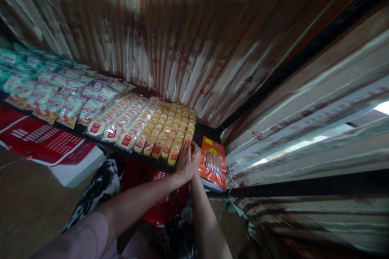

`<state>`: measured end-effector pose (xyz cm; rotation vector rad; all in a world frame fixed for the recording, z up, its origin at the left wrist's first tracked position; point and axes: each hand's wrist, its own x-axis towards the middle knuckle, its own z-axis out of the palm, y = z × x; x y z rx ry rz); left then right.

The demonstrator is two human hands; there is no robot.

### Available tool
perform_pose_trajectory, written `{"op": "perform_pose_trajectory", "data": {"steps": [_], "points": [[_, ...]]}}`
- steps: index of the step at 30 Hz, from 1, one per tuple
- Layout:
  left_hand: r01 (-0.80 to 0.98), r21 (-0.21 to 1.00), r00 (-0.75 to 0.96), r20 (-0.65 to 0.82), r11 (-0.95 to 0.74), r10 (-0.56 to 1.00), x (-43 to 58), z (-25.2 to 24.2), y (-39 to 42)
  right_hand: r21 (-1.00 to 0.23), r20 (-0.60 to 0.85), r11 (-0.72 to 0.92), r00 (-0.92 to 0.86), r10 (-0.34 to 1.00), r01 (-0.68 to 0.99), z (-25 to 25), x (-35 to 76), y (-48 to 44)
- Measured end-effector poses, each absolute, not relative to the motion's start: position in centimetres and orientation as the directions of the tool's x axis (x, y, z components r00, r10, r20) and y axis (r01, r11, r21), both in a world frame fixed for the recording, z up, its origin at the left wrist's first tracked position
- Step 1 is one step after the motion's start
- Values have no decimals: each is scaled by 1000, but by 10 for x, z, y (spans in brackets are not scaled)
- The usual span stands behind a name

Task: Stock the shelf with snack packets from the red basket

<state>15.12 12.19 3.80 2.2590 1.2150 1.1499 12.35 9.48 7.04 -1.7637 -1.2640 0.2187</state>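
Note:
Both my hands meet at the front edge of a dark shelf (205,131). My left hand (184,162) lies with fingers stretched flat against the end of the rows of yellow-orange snack packets (170,129). My right hand (196,154) sits beside it, fingers extended and touching the same packet rows. An orange flat packet (213,162) with a clear window lies on the shelf just right of my right hand.
White and red-labelled packets (118,123) and more snack bags (48,97) fill the shelf to the left. A red plastic crate (158,206) stands under the shelf. Corrugated metal sheeting (182,40) walls the back and right. A red and white banner (45,141) hangs at left.

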Motion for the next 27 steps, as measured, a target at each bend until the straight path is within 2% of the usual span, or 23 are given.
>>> {"op": "perform_pose_trajectory", "data": {"steps": [8, 14, 20, 27], "points": [[585, 597, 285, 482, -549, 828, 87, 64, 81, -806, 289, -56, 475, 831, 589, 48, 137, 105], [652, 383, 404, 555, -655, 727, 33, 90, 77, -860, 247, -47, 494, 834, 509, 52, 181, 147], [712, 289, 426, 547, -640, 721, 4, 76, 78, -939, 129, -28, 430, 894, 342, 48, 172, 161], [733, 237, 434, 559, -638, 706, 1, 58, 90, -931, 148, -29, 450, 881, 363, 43, 160, 168]]}}
